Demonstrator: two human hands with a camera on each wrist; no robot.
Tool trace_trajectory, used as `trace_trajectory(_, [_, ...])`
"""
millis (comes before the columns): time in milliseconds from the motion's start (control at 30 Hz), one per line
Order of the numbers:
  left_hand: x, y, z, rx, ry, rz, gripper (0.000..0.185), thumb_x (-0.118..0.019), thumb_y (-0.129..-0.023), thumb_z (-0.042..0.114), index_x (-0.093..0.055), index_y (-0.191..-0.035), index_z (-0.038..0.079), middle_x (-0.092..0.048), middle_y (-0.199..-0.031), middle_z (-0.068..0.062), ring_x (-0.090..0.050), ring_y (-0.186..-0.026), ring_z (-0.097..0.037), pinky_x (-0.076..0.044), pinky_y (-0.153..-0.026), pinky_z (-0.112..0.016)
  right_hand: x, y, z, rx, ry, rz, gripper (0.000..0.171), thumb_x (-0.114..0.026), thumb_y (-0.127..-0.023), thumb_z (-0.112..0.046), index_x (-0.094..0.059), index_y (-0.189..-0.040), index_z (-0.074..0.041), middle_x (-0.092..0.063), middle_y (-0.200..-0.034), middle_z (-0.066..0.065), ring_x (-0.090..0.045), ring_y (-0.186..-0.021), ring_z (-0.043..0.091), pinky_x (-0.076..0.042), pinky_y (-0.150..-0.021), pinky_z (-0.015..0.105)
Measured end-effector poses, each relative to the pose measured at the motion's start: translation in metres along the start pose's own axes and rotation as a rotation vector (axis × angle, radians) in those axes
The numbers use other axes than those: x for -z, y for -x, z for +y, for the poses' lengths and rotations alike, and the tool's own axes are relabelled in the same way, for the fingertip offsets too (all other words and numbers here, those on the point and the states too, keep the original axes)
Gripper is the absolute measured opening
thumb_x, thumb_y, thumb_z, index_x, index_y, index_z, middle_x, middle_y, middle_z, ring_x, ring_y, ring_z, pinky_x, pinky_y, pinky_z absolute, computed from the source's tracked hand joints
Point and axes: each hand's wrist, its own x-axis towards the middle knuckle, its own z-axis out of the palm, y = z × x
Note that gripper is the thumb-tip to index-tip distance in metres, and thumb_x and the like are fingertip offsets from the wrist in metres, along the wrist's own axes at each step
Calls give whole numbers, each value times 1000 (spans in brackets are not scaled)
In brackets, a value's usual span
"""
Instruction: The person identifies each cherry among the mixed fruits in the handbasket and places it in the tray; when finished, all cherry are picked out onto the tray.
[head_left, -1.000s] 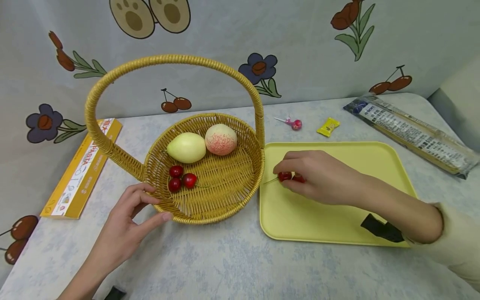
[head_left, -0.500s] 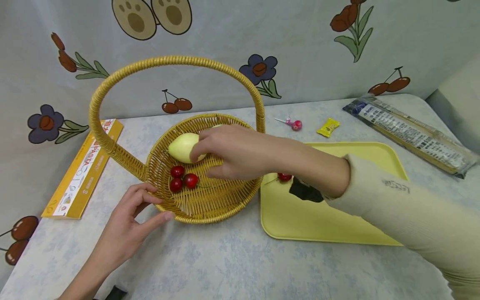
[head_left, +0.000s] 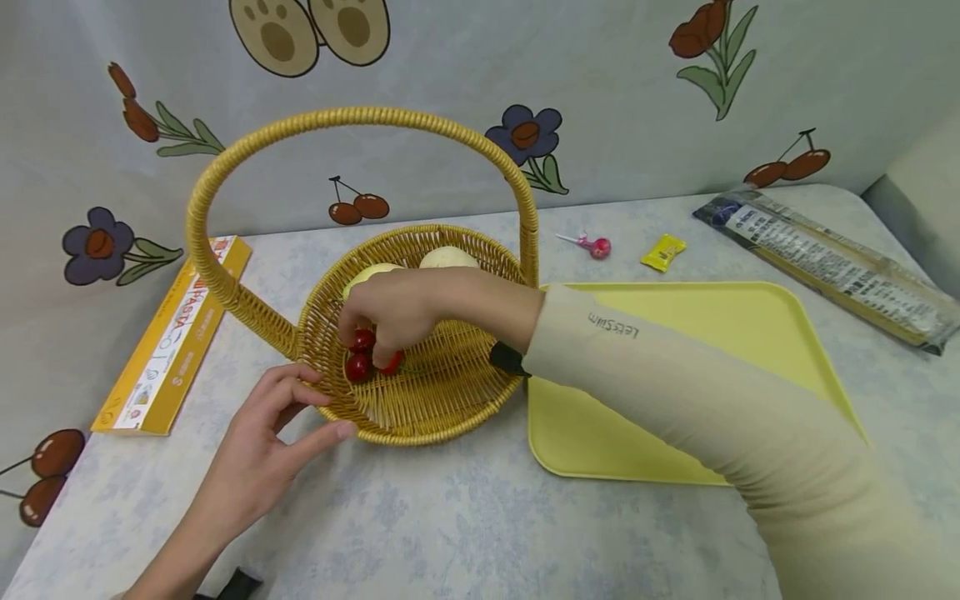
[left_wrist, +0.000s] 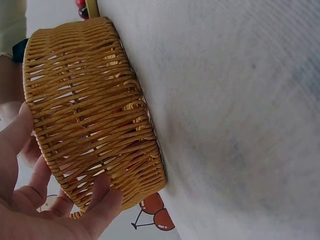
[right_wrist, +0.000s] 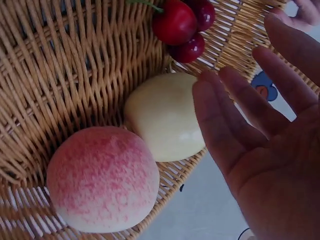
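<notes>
A: Where is the right hand (head_left: 390, 312)?

B: Inside the wicker basket (head_left: 450, 392), over the red cherries (head_left: 362, 360) that lie near the basket's left wall. In the head view its fingertips come down onto the cherries; in the right wrist view the fingers (right_wrist: 235, 120) are straight and spread, with nothing held in them.

A: And the left hand (head_left: 258, 450)?

B: It rests on the surface (head_left: 465, 525) at the basket's near-left edge, fingers relaxed and spread, thumb and fingertips touching the woven rim. The left wrist view shows those fingers (left_wrist: 102, 200) lying against the outside of the basket wall (left_wrist: 95, 110).

A: What else is in the basket?

B: A pale yellow-green fruit (right_wrist: 165, 117) and a pink-speckled peach (right_wrist: 102, 177), side by side and touching, towards the far wall. In the head view the right hand covers most of both.

A: And around it?

B: A yellow tray (head_left: 675, 375) lies just right of the basket, partly under the cream sleeve (head_left: 675, 392). Beyond it are a pink lollipop (head_left: 596, 247) and a small yellow wrapped sweet (head_left: 663, 252). A long packet (head_left: 832, 267) lies at the far right, and a yellow pasta box (head_left: 176, 337) lies left of the basket.
</notes>
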Motion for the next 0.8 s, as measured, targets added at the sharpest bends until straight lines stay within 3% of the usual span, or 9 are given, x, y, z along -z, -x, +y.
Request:
trace_trajectory(167, [0,0,0,2,-4,3,21,-80,-82,5,-63,-94,5,-48,-123,-10,-47,-116,-24,-38,-97,-6,-3,-13,7,-13,-28,-66,34,-72,-89,-6,-68,-123,-9,-65,-114,3,-56,-100,13,-49,-84,23])
trace_trajectory(467, [-1,0,0,13,1,-3,20,-79,-84,6,-63,-94,5,-48,-125,-7,-45,-118,-21,-38,-97,-6,-14,-23,16,-21,-113,-149,35,-73,-89,-3,-68,-123,-8,-64,-123,1,-55,-116,12,-47,-94,21])
trace_trajectory(600, [-1,0,1,12,4,-4,19,-79,-84,6,-63,-94,5,-48,-124,-8,-46,-117,-21,-38,-97,-6,-18,-25,18,-62,-159,-179,36,-72,-89,-3,-67,-125,-7,-65,-122,0,-58,-93,11,-52,-78,23])
trace_trajectory(700, [-1,0,1,12,7,-3,20,-79,-84,6,-63,-94,5,-48,-124,-8,-46,-117,-22,-38,-98,-6,-19,-25,19,-82,-202,-201,39,-70,-90,-1,-66,-128,-8,-64,-123,0,-53,-72,11,-49,-65,23])
trace_trajectory(800, [-1,0,1,11,5,-2,20,-80,-83,6,-63,-94,5,-48,-124,-8,-46,-117,-22,-38,-97,-6,-20,-26,21,-72,-204,-210,41,-70,-90,0,-65,-130,-7,-63,-123,0,-51,-67,10,-47,-64,22])
